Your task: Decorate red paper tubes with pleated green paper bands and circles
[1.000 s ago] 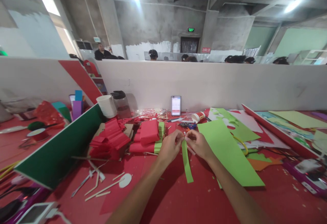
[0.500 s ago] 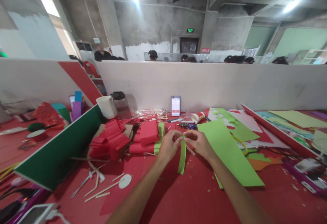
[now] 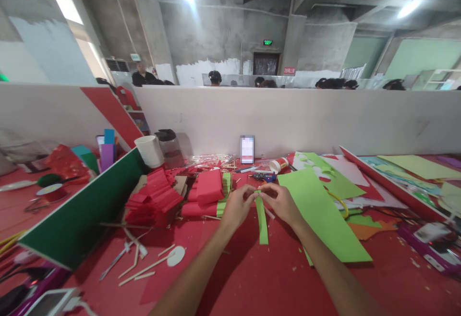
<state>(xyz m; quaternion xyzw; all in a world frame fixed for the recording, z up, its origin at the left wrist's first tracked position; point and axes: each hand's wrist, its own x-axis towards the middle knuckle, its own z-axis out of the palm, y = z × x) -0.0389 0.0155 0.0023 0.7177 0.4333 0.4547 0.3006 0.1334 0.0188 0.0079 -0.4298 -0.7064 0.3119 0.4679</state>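
Both hands meet over the red table, pinching the top end of a narrow light-green paper strip (image 3: pixel 262 224). My left hand (image 3: pixel 238 205) grips it from the left with thumb and forefinger. From the other side my right hand (image 3: pixel 281 201) pinches the same end. The strip's long free part hangs down towards the table; fingertips partly hide how its top is folded or rolled. Left of my left hand lie red paper bundles (image 3: pixel 209 186) with green paper at their ends. Just right of my right hand is a large green paper sheet (image 3: pixel 320 215).
A pile of cut red paper (image 3: pixel 154 200) lies beside a green board (image 3: pixel 86 210). Thin sticks (image 3: pixel 144 269) and a white disc (image 3: pixel 176 256) are at the front left. A phone (image 3: pixel 247 150) leans on the partition (image 3: pixel 288 119), with a white cup (image 3: pixel 149 151) further left.
The strip's hanging lower end has swung to the right. Both hands keep nearly the same place and still pinch its top end.
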